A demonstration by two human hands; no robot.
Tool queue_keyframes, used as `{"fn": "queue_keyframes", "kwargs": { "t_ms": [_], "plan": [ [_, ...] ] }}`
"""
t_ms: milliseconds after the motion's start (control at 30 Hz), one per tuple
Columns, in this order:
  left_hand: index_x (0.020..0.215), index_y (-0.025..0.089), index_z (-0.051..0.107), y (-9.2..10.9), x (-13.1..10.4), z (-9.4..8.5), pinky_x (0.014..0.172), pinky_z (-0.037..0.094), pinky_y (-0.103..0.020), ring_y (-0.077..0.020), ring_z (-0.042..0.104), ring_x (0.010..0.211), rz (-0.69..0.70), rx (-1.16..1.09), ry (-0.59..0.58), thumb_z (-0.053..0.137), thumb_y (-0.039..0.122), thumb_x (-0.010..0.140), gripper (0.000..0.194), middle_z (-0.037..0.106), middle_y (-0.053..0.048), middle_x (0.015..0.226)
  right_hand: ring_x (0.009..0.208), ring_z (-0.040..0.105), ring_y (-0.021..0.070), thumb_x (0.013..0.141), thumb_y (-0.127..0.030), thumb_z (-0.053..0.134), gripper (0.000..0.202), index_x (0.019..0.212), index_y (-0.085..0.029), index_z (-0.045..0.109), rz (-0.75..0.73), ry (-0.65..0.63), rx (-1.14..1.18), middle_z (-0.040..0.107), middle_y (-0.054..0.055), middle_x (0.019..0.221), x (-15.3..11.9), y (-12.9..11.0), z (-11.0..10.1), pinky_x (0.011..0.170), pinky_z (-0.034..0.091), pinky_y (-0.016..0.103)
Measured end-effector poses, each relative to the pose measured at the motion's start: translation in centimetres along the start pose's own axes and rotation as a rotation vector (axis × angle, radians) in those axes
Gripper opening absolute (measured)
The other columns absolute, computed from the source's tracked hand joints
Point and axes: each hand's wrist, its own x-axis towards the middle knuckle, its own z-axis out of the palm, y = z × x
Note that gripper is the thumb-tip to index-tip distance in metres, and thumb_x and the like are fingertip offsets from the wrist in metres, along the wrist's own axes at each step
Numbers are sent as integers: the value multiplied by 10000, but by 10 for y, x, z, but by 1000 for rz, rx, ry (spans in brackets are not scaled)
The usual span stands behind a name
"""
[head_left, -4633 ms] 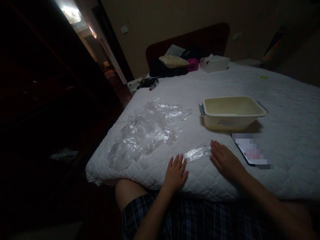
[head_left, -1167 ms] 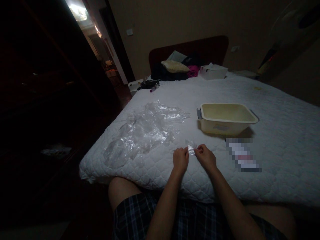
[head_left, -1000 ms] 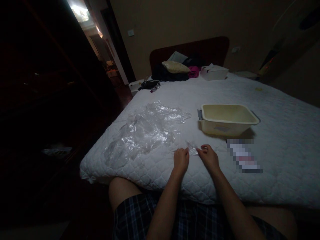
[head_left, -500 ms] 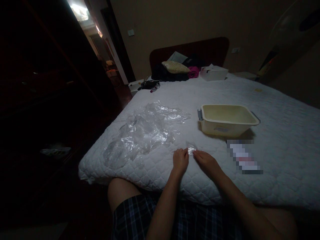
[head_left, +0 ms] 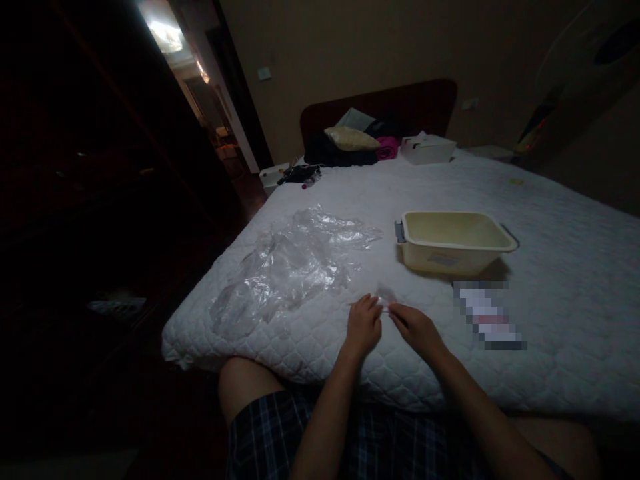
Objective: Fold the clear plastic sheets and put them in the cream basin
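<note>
My left hand [head_left: 365,323] and my right hand [head_left: 414,327] are close together just above the near part of the bed. Between their fingertips is a small clear plastic bag [head_left: 385,294], its upper part standing out beyond the fingers. The right hand pinches it between thumb and forefinger; the left hand's fingers are bent over its other side. To the left, a wide heap of crumpled clear plastic bags [head_left: 295,260] lies on the white quilted bedcover [head_left: 350,373].
A cream plastic basin [head_left: 453,257] with grey handles stands right of centre. A blurred-out flat object [head_left: 489,317] lies in front of it. Pillows and dark clothes [head_left: 340,150] and a white box [head_left: 429,149] rest near the headboard [head_left: 380,100].
The left hand's fingers have lifted and shifted slightly over the small bag, while the right keeps its pinch. The heap and basin stay put; the view has tilted slightly.
</note>
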Motion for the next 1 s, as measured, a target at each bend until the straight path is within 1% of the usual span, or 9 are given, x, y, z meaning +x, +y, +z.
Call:
{"fn": "queue_keyframes", "kwargs": {
  "t_ms": [233,367,533,600,700,767,833,900,1000],
  "plan": [
    [1102,197,572,-2,3,3,974,373,-404,-195,474,1163,-114,-36,-14,538,75,763,361,614,-44,1132,924,629,219,863,-325,444,285,1037,-204,634,58,20,76,676,81,1012,-1,3,3,826,499,389],
    [1057,207,592,1,2,2,977,368,-407,-198,466,1174,-77,-12,-23,543,93,791,293,613,-40,1138,917,628,225,868,-314,436,277,1026,-200,634,54,25,75,677,86,1000,-1,1,1,826,493,403],
    [1127,187,545,5,0,0,943,399,-410,-206,498,1115,-91,28,1,526,169,832,297,606,-80,1100,866,630,224,852,-309,453,246,958,-202,648,97,83,121,684,80,934,-2,-1,-2,797,496,390],
    [1054,187,583,6,0,-2,934,408,-409,-208,509,1089,-105,-5,16,550,177,813,244,595,-82,1093,838,631,215,847,-328,460,237,920,-204,648,146,94,192,682,71,901,-1,-5,-6,780,497,376],
    [890,185,621,10,1,-6,978,374,-417,-222,431,1189,-95,-164,82,562,140,778,134,562,-73,1161,812,631,205,842,-363,469,241,888,-196,636,255,106,334,676,65,875,2,-15,-17,760,499,358],
    [853,175,616,13,3,-8,1001,351,-409,-222,408,1217,-104,-345,111,554,138,774,107,578,-69,1150,819,630,208,826,-394,494,256,882,-187,634,322,124,413,676,70,877,7,-23,-26,759,498,355],
    [822,165,608,17,6,-11,937,405,-369,-207,523,1083,-186,-543,95,558,179,775,71,639,-59,996,826,628,213,794,-423,536,277,891,-185,638,356,151,470,674,74,879,14,-29,-36,762,497,357],
    [775,157,594,23,10,-14,774,470,-298,-167,603,829,-342,-733,71,580,261,765,106,643,-28,792,798,629,208,762,-438,572,307,928,-187,634,377,183,524,670,71,867,23,-34,-45,750,500,357],
    [716,149,562,31,17,-22,561,427,-207,-104,545,583,-542,-967,80,644,379,699,245,582,16,615,756,632,198,735,-450,595,372,1002,-191,608,432,214,609,666,65,848,34,-38,-55,732,504,355]
  ]
}}
